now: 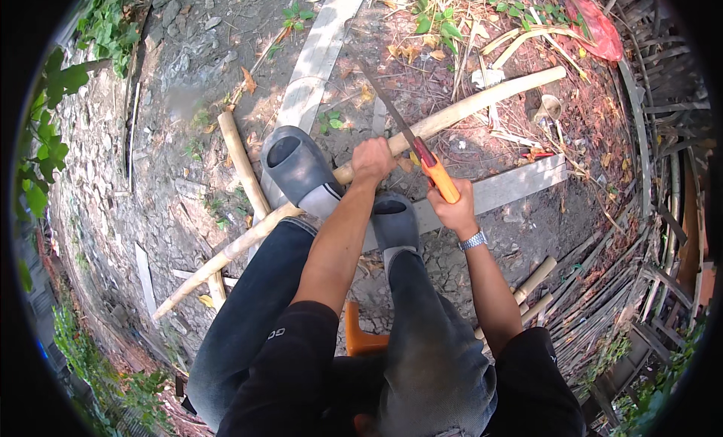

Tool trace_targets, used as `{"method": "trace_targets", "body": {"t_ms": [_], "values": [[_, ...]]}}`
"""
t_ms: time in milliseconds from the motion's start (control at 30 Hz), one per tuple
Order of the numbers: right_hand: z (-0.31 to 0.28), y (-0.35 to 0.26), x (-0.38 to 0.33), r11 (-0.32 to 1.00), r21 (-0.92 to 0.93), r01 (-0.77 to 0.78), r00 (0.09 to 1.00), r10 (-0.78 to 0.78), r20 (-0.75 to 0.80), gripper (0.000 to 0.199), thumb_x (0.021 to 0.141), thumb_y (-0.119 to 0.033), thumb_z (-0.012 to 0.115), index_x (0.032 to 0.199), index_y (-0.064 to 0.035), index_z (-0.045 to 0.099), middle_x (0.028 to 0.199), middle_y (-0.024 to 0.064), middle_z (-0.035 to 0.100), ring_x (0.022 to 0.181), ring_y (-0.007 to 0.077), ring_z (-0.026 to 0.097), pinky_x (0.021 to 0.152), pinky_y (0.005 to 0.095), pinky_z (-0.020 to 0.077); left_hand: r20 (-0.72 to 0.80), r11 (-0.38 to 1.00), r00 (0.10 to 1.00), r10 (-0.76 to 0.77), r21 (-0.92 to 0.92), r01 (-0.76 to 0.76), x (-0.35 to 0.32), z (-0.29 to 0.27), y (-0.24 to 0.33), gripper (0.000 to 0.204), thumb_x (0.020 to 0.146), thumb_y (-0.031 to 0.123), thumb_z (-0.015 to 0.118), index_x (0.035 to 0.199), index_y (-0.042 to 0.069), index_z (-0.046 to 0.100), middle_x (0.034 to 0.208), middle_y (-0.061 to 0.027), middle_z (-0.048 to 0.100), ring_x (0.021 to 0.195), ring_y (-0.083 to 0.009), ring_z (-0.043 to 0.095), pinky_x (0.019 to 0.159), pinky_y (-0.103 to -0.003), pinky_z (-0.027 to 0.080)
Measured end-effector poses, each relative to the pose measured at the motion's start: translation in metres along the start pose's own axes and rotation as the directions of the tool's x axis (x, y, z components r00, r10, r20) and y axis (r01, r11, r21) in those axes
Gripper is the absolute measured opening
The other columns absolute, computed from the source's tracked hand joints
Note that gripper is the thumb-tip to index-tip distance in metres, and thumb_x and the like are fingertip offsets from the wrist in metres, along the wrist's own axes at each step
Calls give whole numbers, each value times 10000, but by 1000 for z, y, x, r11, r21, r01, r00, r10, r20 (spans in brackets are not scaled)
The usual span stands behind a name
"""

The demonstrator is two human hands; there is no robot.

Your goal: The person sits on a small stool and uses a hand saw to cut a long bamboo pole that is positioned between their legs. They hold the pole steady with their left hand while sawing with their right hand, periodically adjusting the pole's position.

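Note:
A long pale wooden pole (482, 106) lies slantwise across the ground in front of me, from the lower left to the upper right. My left hand (374, 161) is wrapped round it near its middle. In my right hand (456, 211) is a pruning saw (439, 178) with an orange and red handle, its dark narrow blade pointing away to the upper left. The blade crosses the pole just right of my left hand; whether it has cut into the wood cannot be seen. My left foot, in a grey clog (297, 166), rests over the pole, hiding part of it.
A shorter pole (242, 164) lies under the long one at the left. Flat grey boards (520, 187) are on the cracked soil. Cut poles (536, 280) and thin sticks lie at right, near a red plastic bag (595, 27). An orange stool (361, 339) shows beneath me.

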State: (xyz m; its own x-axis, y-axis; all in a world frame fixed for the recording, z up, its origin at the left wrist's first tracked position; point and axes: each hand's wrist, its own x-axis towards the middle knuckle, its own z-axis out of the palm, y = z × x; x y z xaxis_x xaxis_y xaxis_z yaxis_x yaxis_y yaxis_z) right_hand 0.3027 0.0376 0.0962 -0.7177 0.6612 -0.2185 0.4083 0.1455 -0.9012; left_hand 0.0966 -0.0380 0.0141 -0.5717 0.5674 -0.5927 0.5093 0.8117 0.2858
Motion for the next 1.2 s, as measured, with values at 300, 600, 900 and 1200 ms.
{"method": "trace_targets", "body": {"t_ms": [300,600,900,1200], "values": [[-82,3,-202,972,-7,-234,970,234,60,173,816,-11,682,668,7,593,549,-19,511,528,33,477,488,263,411,-11,998,998,-58,28,58,1,-3,-15,369,810,267,773,1096,34,786,1114,-211,769,1064,-333,753,925,-420,605],[-1,-6,10,1000,21,9,1000,-9,-7,196,798,-115,700,682,14,609,534,67,514,506,108,494,496,342,418,17,997,997,-71,7,71,0,-16,0,413,807,320,787,1132,65,786,1140,-192,768,1099,-330,742,975,-417,586],[-79,12,-218,982,-52,-181,982,184,42,217,793,-60,704,629,-14,568,537,46,541,469,80,501,474,296,430,-25,997,998,-61,53,63,-5,-10,-8,338,811,273,779,1061,46,798,1060,-193,783,1029,-312,765,922,-391,603],[-2,7,5,999,2,44,995,-43,-86,159,807,-91,690,706,15,627,550,69,501,527,98,480,500,336,418,-86,997,995,-41,55,45,9,-6,5,381,824,343,789,1071,52,793,1056,-182,786,1047,-302,761,927,-395,601]]}}
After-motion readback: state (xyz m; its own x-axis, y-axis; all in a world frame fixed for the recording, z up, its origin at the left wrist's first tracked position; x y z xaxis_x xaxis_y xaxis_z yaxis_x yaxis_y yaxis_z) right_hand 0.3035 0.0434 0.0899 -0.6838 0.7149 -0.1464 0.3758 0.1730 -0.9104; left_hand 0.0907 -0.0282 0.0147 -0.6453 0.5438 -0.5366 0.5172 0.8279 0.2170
